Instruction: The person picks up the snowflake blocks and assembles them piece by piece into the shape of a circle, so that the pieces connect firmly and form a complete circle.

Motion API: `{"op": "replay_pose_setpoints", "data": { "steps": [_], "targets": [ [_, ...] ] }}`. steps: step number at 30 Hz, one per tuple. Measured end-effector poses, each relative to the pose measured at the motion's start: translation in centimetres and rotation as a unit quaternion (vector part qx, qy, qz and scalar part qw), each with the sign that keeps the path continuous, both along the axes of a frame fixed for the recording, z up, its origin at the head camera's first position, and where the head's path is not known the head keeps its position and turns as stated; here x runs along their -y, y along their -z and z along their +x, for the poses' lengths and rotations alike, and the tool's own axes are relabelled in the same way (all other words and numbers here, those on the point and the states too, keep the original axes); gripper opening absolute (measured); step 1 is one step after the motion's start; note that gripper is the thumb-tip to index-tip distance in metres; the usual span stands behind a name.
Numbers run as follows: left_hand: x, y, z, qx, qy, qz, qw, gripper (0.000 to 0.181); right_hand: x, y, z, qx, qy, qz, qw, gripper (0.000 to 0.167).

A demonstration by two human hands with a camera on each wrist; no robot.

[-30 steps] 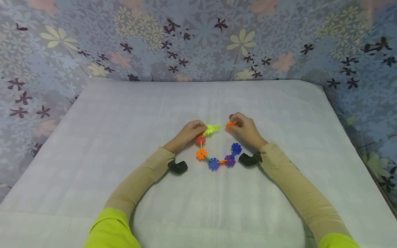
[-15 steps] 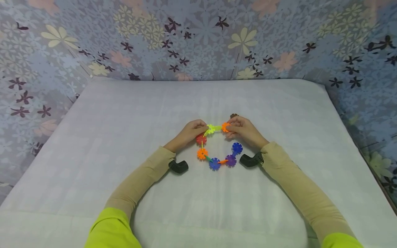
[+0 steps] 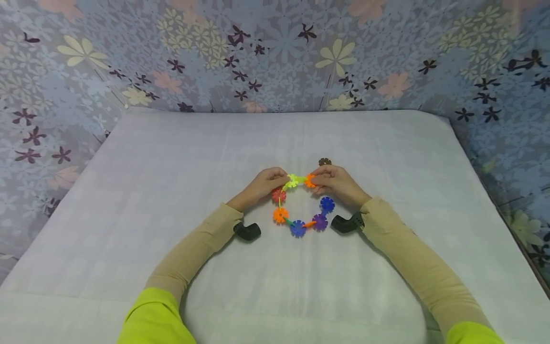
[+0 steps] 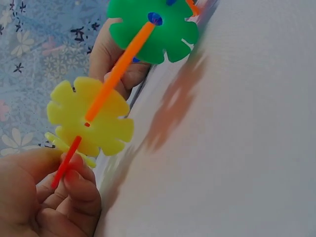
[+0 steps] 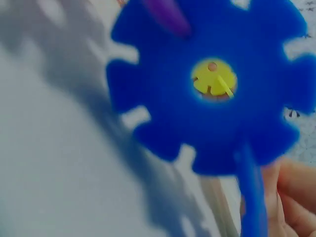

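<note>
In the head view, a ring-like chain of slotted plastic discs lies between both hands, its right side gapped. My left hand [image 3: 267, 184] pinches it by a yellow disc [image 3: 293, 181], beside a red disc [image 3: 279, 195]. With thumb and fingers my right hand [image 3: 339, 183] holds an orange disc [image 3: 309, 180], which meets the yellow piece. In the left wrist view, my left hand [image 4: 54, 200] grips near another yellow disc [image 4: 91, 116]; a green disc [image 4: 153, 42] is farther along. A large blue disc [image 5: 217, 133] partly covers my right hand [image 5: 296, 197] in the right wrist view.
A brown disc [image 3: 324, 162] shows just beyond the right hand. The near part of the chain has an orange disc [image 3: 280, 215], a blue disc [image 3: 298, 229] and a purple disc [image 3: 320, 222]. White cloth [image 3: 215, 153] covers the table; floral fabric [image 3: 275, 57] stands behind.
My right hand has moved left with the orange disc, closing its gap to the yellow piece. The brown disc now shows more fully behind that hand. My left hand stays almost in place.
</note>
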State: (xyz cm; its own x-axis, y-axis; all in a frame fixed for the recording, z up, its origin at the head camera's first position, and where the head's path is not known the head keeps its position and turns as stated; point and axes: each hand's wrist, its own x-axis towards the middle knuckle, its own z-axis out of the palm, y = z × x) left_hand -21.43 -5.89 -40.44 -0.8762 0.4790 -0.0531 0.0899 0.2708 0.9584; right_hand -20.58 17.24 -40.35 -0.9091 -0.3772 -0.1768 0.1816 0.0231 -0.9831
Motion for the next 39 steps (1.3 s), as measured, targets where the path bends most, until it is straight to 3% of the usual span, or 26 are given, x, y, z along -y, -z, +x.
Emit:
{"op": "replay_pose_setpoints", "data": {
  "steps": [8,15,20,25,28,30,32,33,35,37,39],
  "targets": [
    [-0.1,0.1,0.0,-0.013,0.027,0.002,0.9995,0.020,0.2,-0.1,0.7,0.022,0.021,-0.013,0.9994,0.033],
    [-0.3,-0.1,0.1,-0.007,0.023,-0.018,0.9996,0.021,0.2,-0.3,0.6,0.002,-0.010,-0.012,0.9999,0.043],
    [-0.3,-0.3,-0.1,-0.006,0.043,-0.053,0.9976,0.030,0.3,-0.2,0.6,-0.057,-0.040,0.042,0.9967,0.040],
    [-0.1,-0.2,-0.2,0.003,0.080,-0.049,0.9956,0.032,0.7,-0.4,0.6,-0.126,-0.059,0.096,0.9856,0.035],
    [0.0,-0.2,-0.3,0.009,0.081,-0.038,0.9959,0.030,0.7,-0.6,0.4,-0.185,-0.023,0.156,0.9700,0.032],
    [0.0,-0.2,-0.3,0.008,0.079,-0.038,0.9961,0.029,0.3,-0.7,0.2,-0.240,0.023,0.215,0.9463,0.029],
    [0.0,-0.2,-0.2,0.007,0.074,-0.040,0.9964,0.029,-0.2,-0.8,-0.1,-0.283,0.066,0.277,0.9160,0.027],
    [0.1,-0.2,-0.2,0.006,0.071,-0.042,0.9965,0.029,-0.5,-0.8,-0.3,-0.293,0.081,0.309,0.9011,0.028],
    [0.1,-0.2,-0.2,0.006,0.065,-0.047,0.9967,0.029,-1.1,-0.8,-0.5,-0.287,0.088,0.365,0.8813,0.035],
    [0.2,-0.2,-0.1,0.009,0.059,-0.051,0.9969,0.029,-1.5,-0.7,-0.7,-0.262,0.072,0.407,0.8718,0.044],
    [0.2,-0.3,-0.1,0.012,0.055,-0.053,0.9970,0.029,-1.8,-0.6,-0.8,-0.239,0.060,0.421,0.8729,0.047]
  ]
}}
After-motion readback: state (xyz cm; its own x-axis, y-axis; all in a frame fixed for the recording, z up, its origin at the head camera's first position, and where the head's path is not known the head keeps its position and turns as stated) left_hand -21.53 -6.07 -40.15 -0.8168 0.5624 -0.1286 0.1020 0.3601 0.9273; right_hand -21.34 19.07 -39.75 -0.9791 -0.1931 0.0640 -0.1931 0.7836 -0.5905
